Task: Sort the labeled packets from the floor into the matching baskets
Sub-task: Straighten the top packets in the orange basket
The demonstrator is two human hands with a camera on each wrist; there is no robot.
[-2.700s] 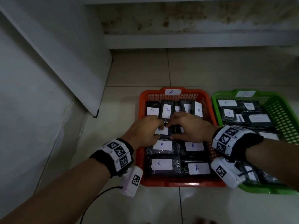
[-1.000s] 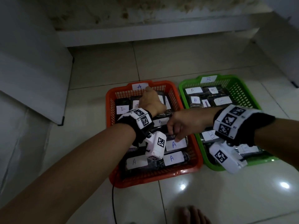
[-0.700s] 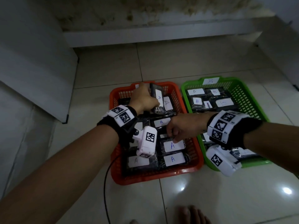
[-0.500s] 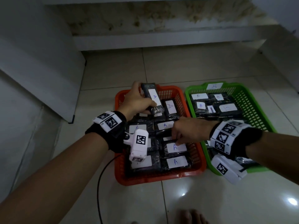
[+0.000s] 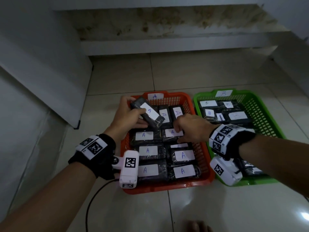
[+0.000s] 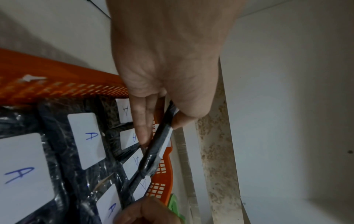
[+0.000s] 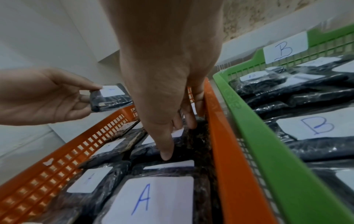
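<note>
Orange basket on the tiled floor, tagged "A" on its far rim, packed with dark wrapped packets, white "A" labels up; all places below taken from this basket.

Left hand above the basket's far-left corner, gripping one dark packet clear of the rest; thumb on the labelled top, fingers underneath; packet tilted, its "A" label facing up; in the left wrist view the same packet seen edge-on between thumb and fingers.

Right hand low inside the basket, toward its right wall, fingers pointing down among the packets; in the right wrist view the thumb tip touches a packet's dark wrap, the other fingers reach into a gap against the right wall; whether it grips anything, cannot tell.

Green basket touching the orange one's right side, tagged "B", holding dark packets labelled "B".

Bare toes on the floor, nearer than the basket's front rim.
</note>
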